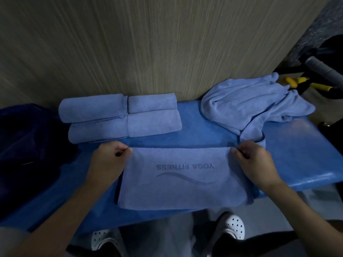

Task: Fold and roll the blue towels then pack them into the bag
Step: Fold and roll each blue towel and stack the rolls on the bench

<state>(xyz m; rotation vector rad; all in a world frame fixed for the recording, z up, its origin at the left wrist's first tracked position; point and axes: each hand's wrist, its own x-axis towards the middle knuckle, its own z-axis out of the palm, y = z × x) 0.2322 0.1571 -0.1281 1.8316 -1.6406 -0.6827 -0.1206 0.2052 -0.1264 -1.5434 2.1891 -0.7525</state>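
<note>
Both hands are pinching the flat towel (185,175): left hand (111,158) is gripping its far left corner, right hand (250,158) its far right corner, fingers curled.

- Beige wall (148,43) with fine vertical grain, straight ahead.
- Blue padded surface (297,145) set against it, glossy at the right end.
- Pale grey floor (278,210) below the near edge.
- Dim, cool light; grey tube (323,68) in the dark far-right corner.
</note>
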